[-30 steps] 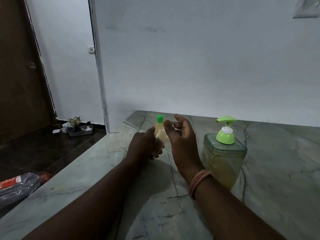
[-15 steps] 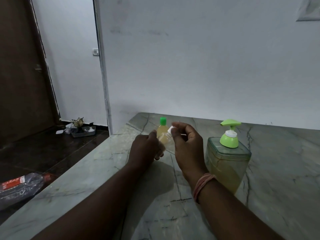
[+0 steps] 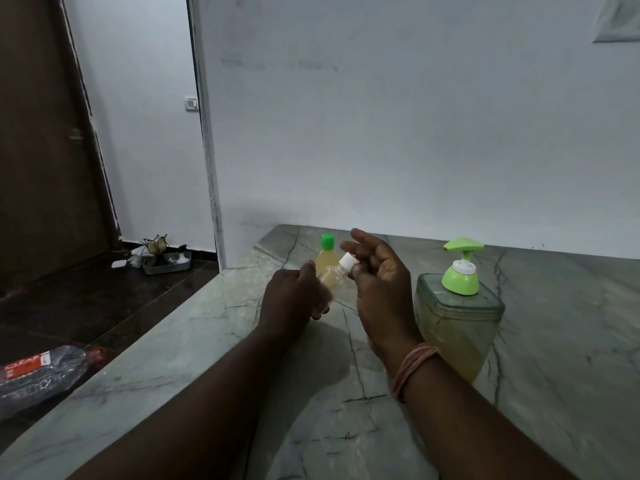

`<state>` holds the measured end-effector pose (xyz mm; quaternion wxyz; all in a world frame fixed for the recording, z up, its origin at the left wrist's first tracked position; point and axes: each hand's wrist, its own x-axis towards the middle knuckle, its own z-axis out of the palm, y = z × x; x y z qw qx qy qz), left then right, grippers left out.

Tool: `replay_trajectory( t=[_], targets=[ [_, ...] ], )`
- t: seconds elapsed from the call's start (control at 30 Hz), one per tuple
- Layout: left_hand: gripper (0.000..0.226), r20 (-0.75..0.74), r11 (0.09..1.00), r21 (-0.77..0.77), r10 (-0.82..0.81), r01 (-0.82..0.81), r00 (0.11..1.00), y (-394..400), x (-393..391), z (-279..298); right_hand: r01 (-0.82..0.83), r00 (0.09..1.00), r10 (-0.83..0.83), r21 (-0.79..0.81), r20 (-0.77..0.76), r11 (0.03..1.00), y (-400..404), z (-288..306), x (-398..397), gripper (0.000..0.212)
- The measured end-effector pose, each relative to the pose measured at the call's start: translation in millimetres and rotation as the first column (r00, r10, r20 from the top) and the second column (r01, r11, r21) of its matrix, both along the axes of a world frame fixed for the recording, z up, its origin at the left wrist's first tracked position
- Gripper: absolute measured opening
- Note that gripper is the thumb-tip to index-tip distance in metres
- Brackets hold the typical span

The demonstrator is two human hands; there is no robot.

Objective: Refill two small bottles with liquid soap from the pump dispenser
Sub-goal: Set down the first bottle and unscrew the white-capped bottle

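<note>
My left hand (image 3: 294, 299) grips a small clear bottle (image 3: 330, 276) holding yellowish liquid, tilted to the right above the marble counter (image 3: 311, 393). Its white cap (image 3: 347, 262) is pinched by the thumb and fingers of my right hand (image 3: 381, 289). Just behind it stands a second small bottle with a green cap (image 3: 326, 254), upright on the counter and partly hidden by my hands. The pump dispenser (image 3: 459, 317), a clear square jar of yellow soap with a green pump head, stands to the right of my right hand.
A white wall runs along the back of the counter. The counter's left edge drops to a dark floor, where a grey tray with small items (image 3: 166, 261) and a dark plastic packet (image 3: 41, 372) lie. A brown door is at far left.
My right hand has closed in on the cap of the bottle held by my left hand; the white cap now shows between its fingertips. The view has shifted slightly.
</note>
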<state>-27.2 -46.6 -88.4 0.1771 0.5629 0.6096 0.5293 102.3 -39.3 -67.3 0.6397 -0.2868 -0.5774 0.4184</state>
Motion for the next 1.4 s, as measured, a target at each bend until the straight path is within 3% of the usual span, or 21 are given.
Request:
replay_trajectory(
  t=[0.17, 0.37, 0.53, 0.67, 0.83, 1.07, 1.2, 1.3, 1.4],
  targets=[
    [0.056, 0.098, 0.999, -0.004, 0.041, -0.041, 0.994, 3, -1, 0, 0.153, 0.984, -0.155, 0.034, 0.082, 0.988, 3, -4, -2, 0.021],
    [0.041, -0.043, 1.000, 0.004, 0.008, -0.008, 0.999, -1, -2, 0, 0.182, 0.979, -0.186, 0.046, 0.083, 0.982, 5, -3, -1, 0.037],
    [0.084, 0.274, 0.997, -0.020, 0.076, -0.073, 0.959, 3, -2, 4, 0.308, 0.930, -0.295, -0.026, 0.218, 0.951, 10, -10, -6, 0.026],
    [0.094, 0.435, 0.996, 0.082, -0.067, 0.035, 0.898, 3, -3, 4, 0.382, 0.854, -0.308, -0.105, 0.419, 0.918, 12, -21, -6, 0.014],
    [0.084, 0.462, 0.967, 0.156, -0.251, 0.201, 0.851, 6, -1, -1, 0.408, 0.677, -0.379, 0.107, 0.631, 0.907, 12, -24, -6, 0.019],
    [0.076, 0.498, 0.959, 0.170, -0.282, 0.226, 0.820, 9, 3, -2, 0.530, 0.426, -0.484, 0.223, 0.765, 0.818, 16, -30, -4, 0.007],
    [0.072, 0.532, 0.954, 0.140, -0.298, 0.265, 0.793, 10, 7, -2, 0.490, 0.357, -0.475, 0.272, 0.804, 0.828, 11, -29, -4, 0.018],
    [0.071, 0.599, 0.929, 0.164, -0.362, 0.332, 0.714, 10, 8, 2, 0.442, 0.374, -0.449, 0.270, 0.811, 0.856, 0, -22, -10, 0.030],
    [0.071, 0.614, 0.939, 0.169, -0.337, 0.299, 0.713, 9, 7, 3, 0.422, 0.380, -0.502, 0.337, 0.777, 0.841, -10, 1, -9, 0.028]
  ],
)
